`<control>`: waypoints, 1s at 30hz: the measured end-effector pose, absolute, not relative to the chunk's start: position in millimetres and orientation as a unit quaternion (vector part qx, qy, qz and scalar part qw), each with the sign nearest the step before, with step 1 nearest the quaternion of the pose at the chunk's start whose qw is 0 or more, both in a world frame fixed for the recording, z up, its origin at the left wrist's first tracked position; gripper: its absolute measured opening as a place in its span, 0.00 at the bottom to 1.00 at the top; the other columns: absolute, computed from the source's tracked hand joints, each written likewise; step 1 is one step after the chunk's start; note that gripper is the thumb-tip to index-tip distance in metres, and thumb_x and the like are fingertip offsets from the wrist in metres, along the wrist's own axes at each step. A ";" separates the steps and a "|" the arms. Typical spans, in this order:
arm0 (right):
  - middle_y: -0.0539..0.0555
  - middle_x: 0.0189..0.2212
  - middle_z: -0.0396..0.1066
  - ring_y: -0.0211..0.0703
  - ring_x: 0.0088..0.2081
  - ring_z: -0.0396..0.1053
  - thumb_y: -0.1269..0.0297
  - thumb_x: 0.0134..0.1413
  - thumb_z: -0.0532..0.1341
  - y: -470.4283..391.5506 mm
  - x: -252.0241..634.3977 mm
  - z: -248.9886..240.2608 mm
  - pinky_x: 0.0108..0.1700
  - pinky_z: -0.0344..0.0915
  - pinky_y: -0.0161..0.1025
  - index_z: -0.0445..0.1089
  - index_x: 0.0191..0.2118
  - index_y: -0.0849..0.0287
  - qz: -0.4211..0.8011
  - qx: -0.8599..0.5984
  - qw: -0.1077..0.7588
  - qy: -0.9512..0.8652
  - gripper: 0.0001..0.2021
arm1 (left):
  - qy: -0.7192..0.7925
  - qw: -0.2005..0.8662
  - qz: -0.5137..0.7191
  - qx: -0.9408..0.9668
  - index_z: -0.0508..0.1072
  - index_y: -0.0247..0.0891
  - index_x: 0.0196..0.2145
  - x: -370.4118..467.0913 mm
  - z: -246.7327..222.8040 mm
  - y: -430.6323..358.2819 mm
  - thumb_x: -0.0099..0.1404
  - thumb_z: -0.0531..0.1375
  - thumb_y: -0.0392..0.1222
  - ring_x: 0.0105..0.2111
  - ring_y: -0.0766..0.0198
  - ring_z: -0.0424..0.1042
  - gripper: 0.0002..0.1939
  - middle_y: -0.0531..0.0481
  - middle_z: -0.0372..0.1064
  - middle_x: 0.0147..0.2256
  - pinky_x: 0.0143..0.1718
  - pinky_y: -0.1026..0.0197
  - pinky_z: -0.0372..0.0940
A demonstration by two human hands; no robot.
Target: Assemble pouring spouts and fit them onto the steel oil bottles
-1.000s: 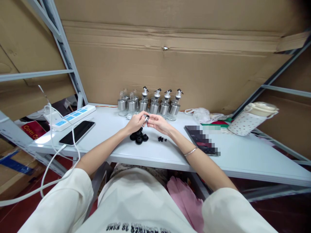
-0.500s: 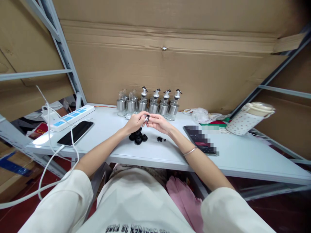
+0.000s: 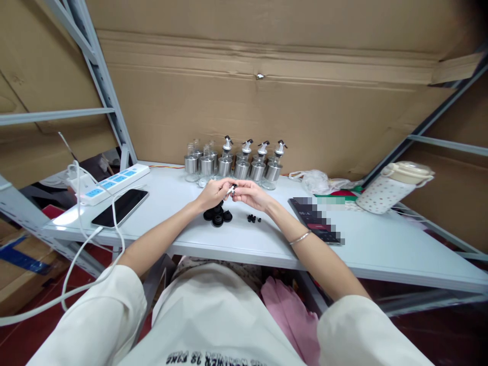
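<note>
Fingertip to fingertip over the table, my left hand (image 3: 214, 195) and my right hand (image 3: 252, 195) are both closed on a small white-and-black pourer spout (image 3: 231, 190). Fingers cover much of it; it resembles the spouts on the bottles behind. Just below my left hand lies a group of round black stoppers (image 3: 217, 219), partly hidden by that hand. Several tiny black caps (image 3: 252, 218) lie below my right hand. Behind the hands stand glass bottles with steel sleeves (image 3: 242, 169); some carry white spouts with black levers (image 3: 263, 147), and those at the left have bare necks.
At the left are a white power strip (image 3: 114, 184), a phone (image 3: 121, 207) and loose white cables (image 3: 119, 231). To the right lie a tablet-like screen (image 3: 318, 223), a plastic bag (image 3: 314, 180) and a tilted spotted tumbler (image 3: 385, 190). Cardboard (image 3: 290, 112) walls the back.
Both hands stay together at the same place, with the fingers and the small spout shifting slightly. The whole view has moved a little; the bottles, stoppers and caps lie as before.
</note>
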State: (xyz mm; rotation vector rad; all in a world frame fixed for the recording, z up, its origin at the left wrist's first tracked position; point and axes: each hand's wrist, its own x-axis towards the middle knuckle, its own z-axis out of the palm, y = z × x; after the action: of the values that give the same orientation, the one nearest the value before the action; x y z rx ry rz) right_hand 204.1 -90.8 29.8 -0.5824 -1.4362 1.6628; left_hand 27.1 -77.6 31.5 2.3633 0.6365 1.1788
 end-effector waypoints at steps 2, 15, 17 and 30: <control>0.53 0.27 0.74 0.34 0.27 0.69 0.67 0.42 0.68 -90.4 204.4 29.7 0.33 0.65 0.33 0.71 0.34 0.64 0.659 -0.229 0.423 -0.578 0.11 | 0.228 0.213 0.431 0.846 0.72 0.31 0.41 28.2 31.2 -78.7 0.67 0.43 0.43 0.17 0.72 0.62 0.21 0.57 0.62 0.16 0.25 0.70 0.58; 0.50 0.24 0.70 0.33 0.26 0.68 0.55 0.41 0.70 -93.5 196.5 32.8 0.31 0.65 0.33 0.70 0.32 0.63 0.638 -0.236 0.458 -0.572 0.17 | 0.220 0.162 0.449 0.851 0.72 0.31 0.42 26.0 31.4 -76.4 0.66 0.44 0.41 0.18 0.72 0.64 0.20 0.57 0.63 0.17 0.25 0.70 0.59; 0.49 0.24 0.70 0.32 0.25 0.67 0.54 0.42 0.69 -95.4 191.4 32.8 0.30 0.64 0.33 0.69 0.30 0.62 0.613 -0.232 0.483 -0.581 0.16 | 0.230 0.182 0.464 0.836 0.72 0.31 0.42 26.3 30.8 -76.5 0.67 0.43 0.42 0.18 0.72 0.64 0.20 0.57 0.63 0.17 0.24 0.70 0.59; 0.50 0.22 0.69 0.33 0.25 0.65 0.51 0.41 0.68 -102.6 183.1 40.0 0.29 0.63 0.34 0.70 0.28 0.62 0.602 -0.258 0.500 -0.566 0.17 | 0.223 0.101 0.459 0.854 0.73 0.33 0.41 22.9 35.4 -77.4 0.68 0.44 0.44 0.20 0.71 0.67 0.20 0.53 0.70 0.22 0.27 0.69 0.62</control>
State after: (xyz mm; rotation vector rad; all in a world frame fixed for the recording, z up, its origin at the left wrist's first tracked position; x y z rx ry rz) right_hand 183.1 -102.6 40.0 -0.6248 -1.3697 1.4573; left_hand 22.9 -77.4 35.4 2.5226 0.6604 1.3578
